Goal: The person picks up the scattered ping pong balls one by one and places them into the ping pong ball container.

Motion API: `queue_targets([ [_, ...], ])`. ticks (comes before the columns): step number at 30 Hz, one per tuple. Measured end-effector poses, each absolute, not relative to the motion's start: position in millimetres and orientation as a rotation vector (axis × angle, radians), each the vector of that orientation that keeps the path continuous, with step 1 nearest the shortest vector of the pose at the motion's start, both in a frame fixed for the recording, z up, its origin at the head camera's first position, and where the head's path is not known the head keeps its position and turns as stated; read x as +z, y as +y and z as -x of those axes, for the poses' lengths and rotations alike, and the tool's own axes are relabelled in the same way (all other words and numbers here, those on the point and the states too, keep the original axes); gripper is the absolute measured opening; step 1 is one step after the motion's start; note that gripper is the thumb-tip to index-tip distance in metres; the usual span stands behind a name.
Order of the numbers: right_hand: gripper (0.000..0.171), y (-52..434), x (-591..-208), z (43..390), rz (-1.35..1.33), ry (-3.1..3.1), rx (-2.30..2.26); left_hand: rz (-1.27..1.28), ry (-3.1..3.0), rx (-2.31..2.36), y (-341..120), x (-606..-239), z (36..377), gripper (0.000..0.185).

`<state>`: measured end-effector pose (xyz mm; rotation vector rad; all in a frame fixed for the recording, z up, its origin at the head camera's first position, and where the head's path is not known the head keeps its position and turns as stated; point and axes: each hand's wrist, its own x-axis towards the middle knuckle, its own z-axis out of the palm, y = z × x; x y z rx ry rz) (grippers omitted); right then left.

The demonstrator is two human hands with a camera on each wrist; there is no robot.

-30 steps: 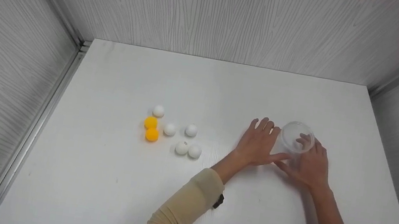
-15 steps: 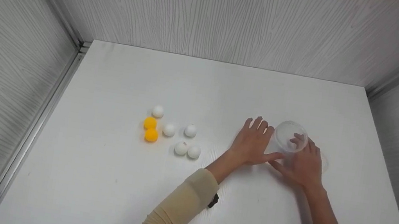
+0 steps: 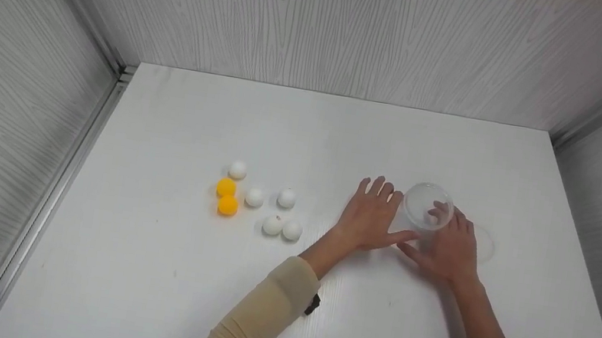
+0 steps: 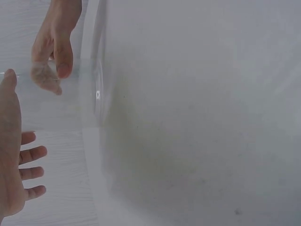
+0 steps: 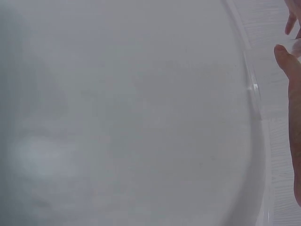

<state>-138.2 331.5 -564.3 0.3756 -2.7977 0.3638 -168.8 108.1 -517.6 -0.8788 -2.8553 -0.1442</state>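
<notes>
A clear round plastic container stands between the two hands on the white table. My left hand is at its left side, fingers extended and spread, thumb pointing across its near side. On the other side my right hand holds it with bent fingers; some of them show through the clear wall. In the left wrist view the right hand has its thumb apart from its curled fingers against the container. The right wrist view shows mostly tabletop, with the left thumb or a finger at its right edge hard to tell apart.
Left of the hands lie several white balls and two orange balls. A faint clear ring, perhaps a lid, lies right of the right hand. Wood-grain panels enclose the back and sides of the table.
Both hands and the clear container between them have shifted left together. The faint clear ring has come into view at the right hand's outer side. The balls have stayed in place.
</notes>
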Motion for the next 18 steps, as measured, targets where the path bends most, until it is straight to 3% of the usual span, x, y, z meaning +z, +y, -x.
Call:
queue_targets([
  [18,0.099,319.3,-563.1,133.7,-0.413,-2.824,0.275,0.881,-2.813,-0.078,93.8,-518.1,166.2,0.089],
])
